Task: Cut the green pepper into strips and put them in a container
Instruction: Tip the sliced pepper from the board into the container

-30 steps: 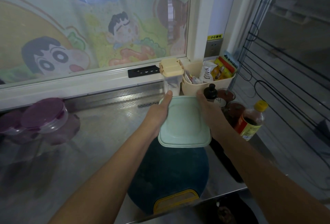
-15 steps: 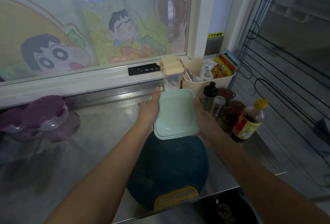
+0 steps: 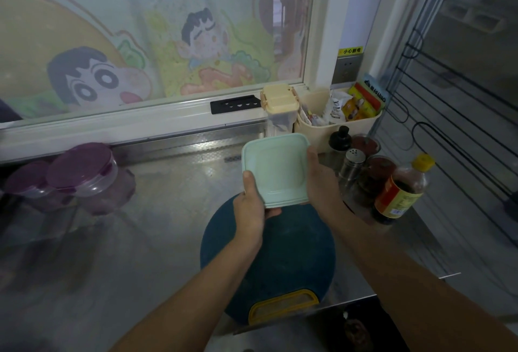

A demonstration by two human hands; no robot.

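Bench (image 3: 168, 211): steel, below a cartoon-print window (image 3: 140, 43).
Cutting board (image 3: 280, 262): round, dark teal, yellow handle at the near edge, flat on the bench.
Container (image 3: 277, 166): pale green, square, held between both hands above the board's far edge.
Left hand (image 3: 249, 211): grip curled on the container's near-left corner, thumb on top.
Right hand (image 3: 319, 180): grip wrapped round the container's right side.

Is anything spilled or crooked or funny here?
Nothing is spilled or broken. The box is tilted, but only because the left hand and right hand hold it up in the air. The round board sits right at the counter's front edge.
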